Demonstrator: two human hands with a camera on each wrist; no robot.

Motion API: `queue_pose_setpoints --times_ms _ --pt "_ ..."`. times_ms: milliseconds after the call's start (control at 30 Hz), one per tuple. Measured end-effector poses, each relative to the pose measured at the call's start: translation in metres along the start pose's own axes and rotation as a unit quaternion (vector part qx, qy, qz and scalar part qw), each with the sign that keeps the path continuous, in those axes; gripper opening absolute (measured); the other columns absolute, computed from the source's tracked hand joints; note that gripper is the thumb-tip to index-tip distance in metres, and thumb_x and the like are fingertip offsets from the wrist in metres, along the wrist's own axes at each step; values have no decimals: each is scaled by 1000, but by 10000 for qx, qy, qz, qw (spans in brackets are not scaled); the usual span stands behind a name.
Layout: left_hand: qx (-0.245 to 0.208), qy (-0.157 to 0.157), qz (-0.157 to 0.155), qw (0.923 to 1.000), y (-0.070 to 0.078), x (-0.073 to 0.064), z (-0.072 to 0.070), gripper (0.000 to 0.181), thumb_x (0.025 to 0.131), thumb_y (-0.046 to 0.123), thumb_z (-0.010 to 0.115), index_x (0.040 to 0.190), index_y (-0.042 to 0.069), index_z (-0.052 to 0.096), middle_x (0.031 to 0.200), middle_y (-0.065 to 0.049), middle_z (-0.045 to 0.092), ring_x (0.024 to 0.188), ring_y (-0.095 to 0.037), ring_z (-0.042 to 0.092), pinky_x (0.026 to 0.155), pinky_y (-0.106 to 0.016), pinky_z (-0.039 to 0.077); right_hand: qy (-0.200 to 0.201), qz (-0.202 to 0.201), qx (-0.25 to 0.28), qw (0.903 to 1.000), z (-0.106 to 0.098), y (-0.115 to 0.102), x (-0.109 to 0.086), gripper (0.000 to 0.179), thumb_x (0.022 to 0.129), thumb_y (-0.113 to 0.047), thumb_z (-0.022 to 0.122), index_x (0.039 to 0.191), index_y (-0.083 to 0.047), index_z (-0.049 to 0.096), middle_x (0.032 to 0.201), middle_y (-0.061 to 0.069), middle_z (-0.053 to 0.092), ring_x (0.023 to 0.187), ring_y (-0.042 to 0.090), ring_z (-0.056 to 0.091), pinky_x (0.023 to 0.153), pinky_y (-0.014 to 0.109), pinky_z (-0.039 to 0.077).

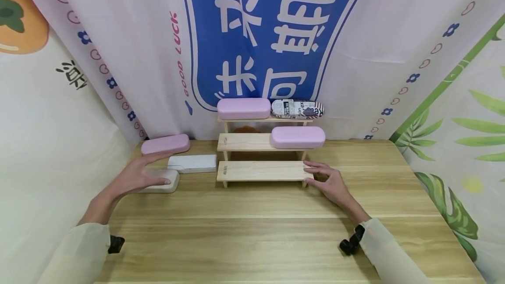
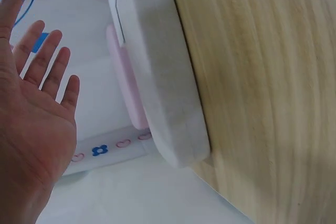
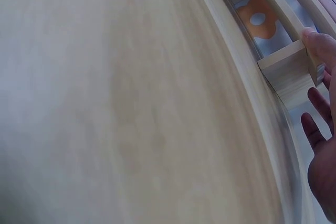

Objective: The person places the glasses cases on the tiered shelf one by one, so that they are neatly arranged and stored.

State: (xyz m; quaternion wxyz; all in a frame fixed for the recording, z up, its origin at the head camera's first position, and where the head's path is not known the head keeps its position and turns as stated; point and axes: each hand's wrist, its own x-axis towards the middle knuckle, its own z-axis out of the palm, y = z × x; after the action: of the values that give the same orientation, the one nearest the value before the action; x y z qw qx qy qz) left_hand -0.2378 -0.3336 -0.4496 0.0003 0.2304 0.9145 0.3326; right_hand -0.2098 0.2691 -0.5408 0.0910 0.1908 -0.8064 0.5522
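Note:
My left hand (image 1: 136, 176) is held above a white glasses case (image 1: 172, 182), thumb and fingers spread apart. In the left wrist view that white case (image 2: 165, 72) lies on the table beside the hand, with a gap between them. My right hand (image 1: 329, 183) holds the right end of the lowest step of a wooden three-step display stand (image 1: 260, 171), thumb at the front edge and fingers over the end. In the right wrist view the thumb presses the step's front corner (image 3: 286, 59). Pink glasses cases stand on the top step (image 1: 243, 108) and middle step (image 1: 297, 137).
A newspaper-print case (image 1: 297, 109) lies on the top step's right. Left of the stand, a slim white case (image 1: 193, 163) and another pink case (image 1: 165, 144) lie on the wood-grain table (image 1: 252, 236). A printed curtain (image 1: 154, 78) hangs close behind.

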Motion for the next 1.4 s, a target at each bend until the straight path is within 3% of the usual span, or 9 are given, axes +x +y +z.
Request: queue_pose_setpoints --times_ms 167,300,467,767,1167,1400 --pt "105 -110 -169 9997 -9 -2 -2 86 80 34 95 152 9 57 158 -21 51 147 -51 41 111 -74 34 38 -48 -86 9999 -1 10 1 31 89 -3 84 120 -5 79 144 13 67 140 31 55 114 14 36" --pt "111 -166 -300 9994 -14 -5 -1 88 80 37 94 153 9 56 160 -25 46 147 -54 37 110 -77 33 75 -68 -138 9999 1 8 1 32 88 3 82 120 2 78 143 20 66 139 38 54 114 12 34" --pt "97 -142 -283 9995 -26 -10 0 87 78 35 95 150 5 58 156 -27 50 145 -55 40 110 -76 33 45 -124 -124 9998 2 9 3 32 88 6 81 120 6 76 143 25 64 139 45 51 115 12 33" --pt "322 -455 -626 9965 -47 -20 3 93 77 41 95 152 4 54 157 -31 47 145 -57 38 111 -77 31 -28 -115 -38 9999 0 11 5 33 89 -2 83 122 -7 79 144 12 67 141 35 54 115 14 36" --pt "202 -499 -528 9972 -60 -23 4 89 77 36 96 148 -2 57 152 -31 52 144 -57 39 112 -75 31 -26 -139 43 9999 -1 10 3 33 90 -1 83 122 -5 79 145 15 66 141 39 53 115 13 35" --pt "380 -448 -513 9970 -64 -22 5 88 75 35 97 145 -2 60 149 -29 57 142 -54 45 110 -72 35 -66 -130 -96 9998 -2 12 1 33 91 -7 84 123 -9 79 145 11 67 141 24 56 115 15 37"
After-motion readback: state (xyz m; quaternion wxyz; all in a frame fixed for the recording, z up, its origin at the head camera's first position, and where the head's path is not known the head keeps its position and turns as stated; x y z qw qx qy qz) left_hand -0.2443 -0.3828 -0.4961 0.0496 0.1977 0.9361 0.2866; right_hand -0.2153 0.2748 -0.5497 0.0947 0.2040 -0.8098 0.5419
